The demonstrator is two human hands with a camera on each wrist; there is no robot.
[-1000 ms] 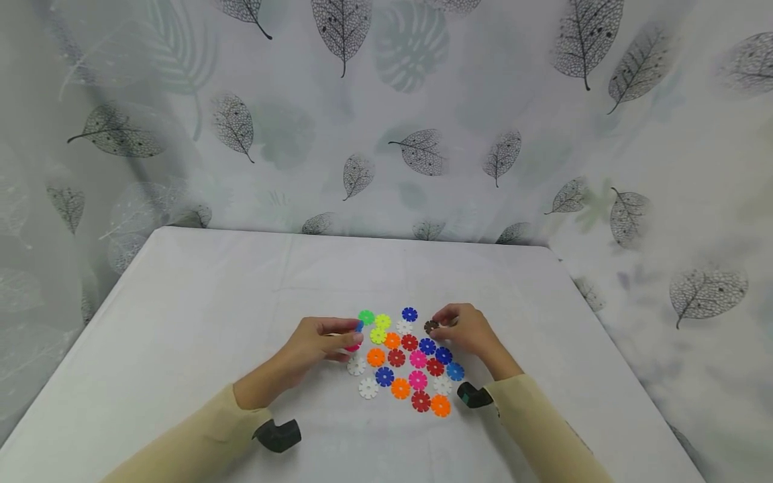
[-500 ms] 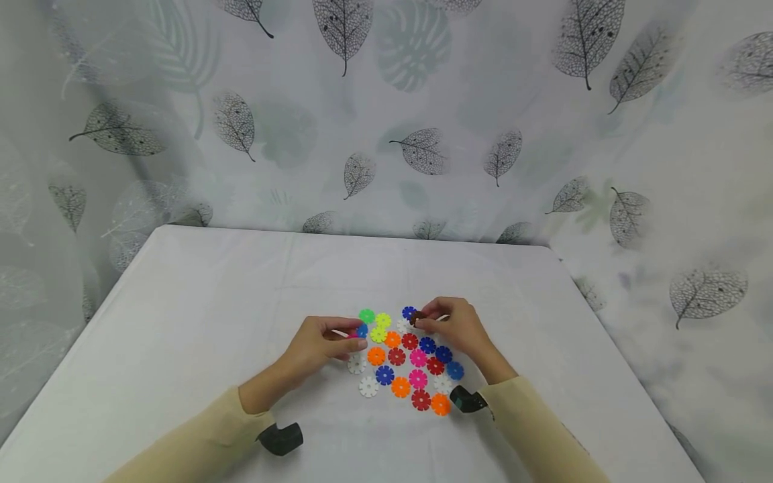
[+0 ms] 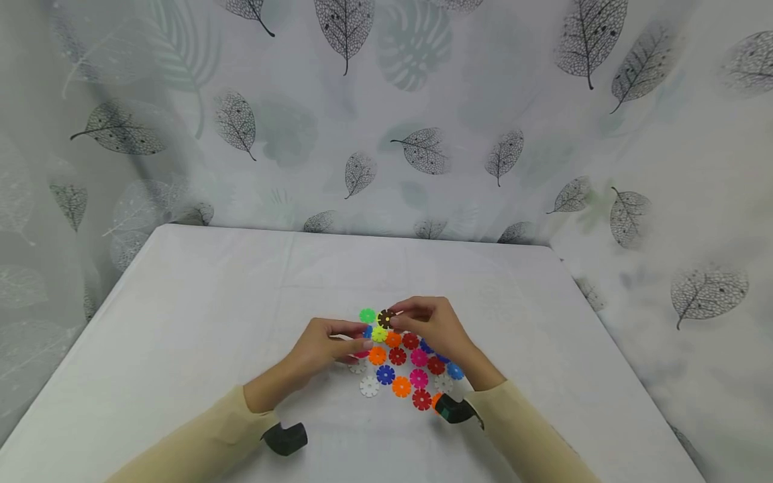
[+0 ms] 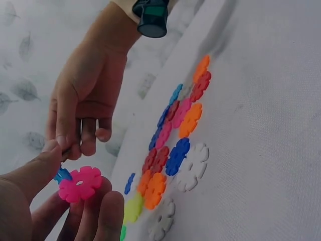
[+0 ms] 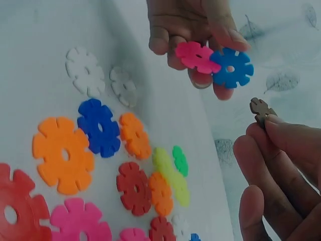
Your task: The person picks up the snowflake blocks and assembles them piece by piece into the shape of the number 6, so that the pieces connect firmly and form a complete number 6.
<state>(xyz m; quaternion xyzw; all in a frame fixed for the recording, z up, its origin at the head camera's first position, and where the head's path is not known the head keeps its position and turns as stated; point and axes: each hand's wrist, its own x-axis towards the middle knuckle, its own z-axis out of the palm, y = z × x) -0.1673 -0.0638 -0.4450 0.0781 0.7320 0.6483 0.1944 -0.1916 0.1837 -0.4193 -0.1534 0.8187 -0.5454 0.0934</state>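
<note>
My left hand (image 3: 323, 345) pinches a blue notched plastic disc (image 5: 241, 73) that is joined at the edge to a pink notched disc (image 5: 193, 56). Between the thumb and fingers of my right hand (image 3: 436, 329) is a brown notched disc (image 5: 259, 108), seen nearly edge-on in the right wrist view. In that view a small gap separates the brown disc from the blue one. Both hands are held above the table, by the far left part of the loose discs. In the left wrist view my fingers mostly hide the brown disc.
Several loose notched discs lie flat on the white table (image 3: 229, 288), among them a green disc (image 3: 367, 315), an orange disc (image 3: 401, 387), a dark blue disc (image 3: 385, 374) and a white disc (image 3: 370, 386). A leaf-patterned curtain (image 3: 290, 141) hangs behind the table.
My right hand has carried the brown disc leftward from the far right of the loose discs towards my left hand. The left hand, still holding its joined discs, has shifted slightly right.
</note>
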